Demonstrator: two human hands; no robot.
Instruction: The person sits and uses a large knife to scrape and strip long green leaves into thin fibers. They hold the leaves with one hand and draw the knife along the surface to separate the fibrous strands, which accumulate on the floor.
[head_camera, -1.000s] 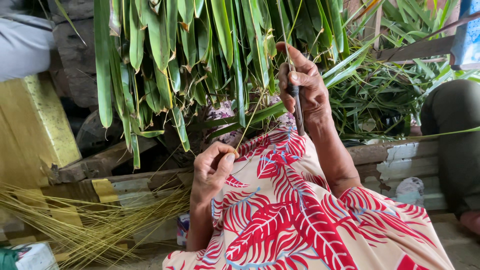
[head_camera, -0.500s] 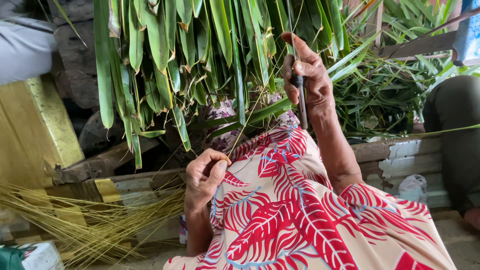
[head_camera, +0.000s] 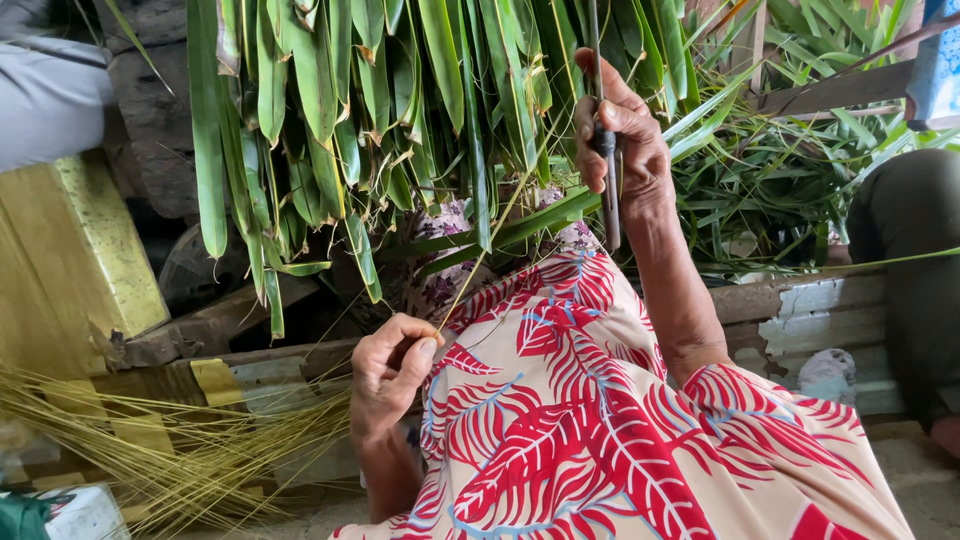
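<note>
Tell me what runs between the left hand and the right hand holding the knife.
In the head view, a thin pale leaf rib stretches from the left hand up toward the right hand, crossing red leaf-print cloth and hanging green leaves.

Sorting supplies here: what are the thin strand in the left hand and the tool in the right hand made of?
Strand: likely a leaf midrib, pale yellow-green, stiff and matte like the pile of sticks. Tool: seemingly dark metal, dull, slender; the right hand covers its handle.
</note>
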